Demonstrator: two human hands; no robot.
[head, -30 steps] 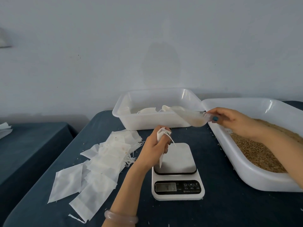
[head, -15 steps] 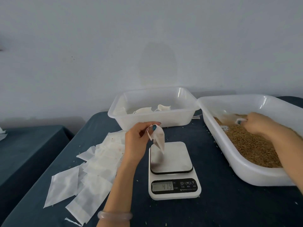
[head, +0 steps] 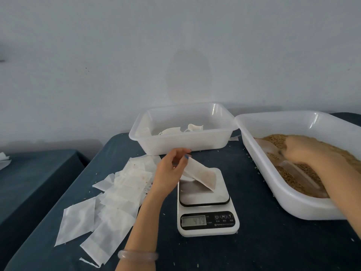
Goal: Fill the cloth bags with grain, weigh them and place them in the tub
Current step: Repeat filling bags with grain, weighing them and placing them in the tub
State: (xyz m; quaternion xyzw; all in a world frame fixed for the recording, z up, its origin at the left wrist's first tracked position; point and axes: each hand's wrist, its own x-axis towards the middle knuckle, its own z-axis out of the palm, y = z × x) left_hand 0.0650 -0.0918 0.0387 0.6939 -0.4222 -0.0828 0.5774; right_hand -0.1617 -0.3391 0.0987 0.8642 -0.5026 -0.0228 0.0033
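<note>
My left hand (head: 170, 171) pinches the top of a white cloth bag (head: 202, 178) and holds it slanted over the white kitchen scale (head: 207, 223). The bag's lower end reaches the scale's platform, and the display shows digits. My right hand (head: 304, 151), blurred, is down in the grain tub (head: 273, 185) and grips the handle of a translucent scoop (head: 267, 147) that lies on the brown grain (head: 351, 159). The clear tub (head: 181, 142) behind the scale holds a few filled bags (head: 172, 131).
A pile of empty white cloth bags (head: 121, 194) lies left of the scale on the dark blue tablecloth. A second translucent shape (head: 300, 175) sits in the grain under my right wrist. Stray grains dot the cloth. A lower blue table stands to the left.
My right hand swung the scoop from above the bag back right into the grain tub. My left hand lifted and tilted the bag, which now lies slanted across the scale platform.
</note>
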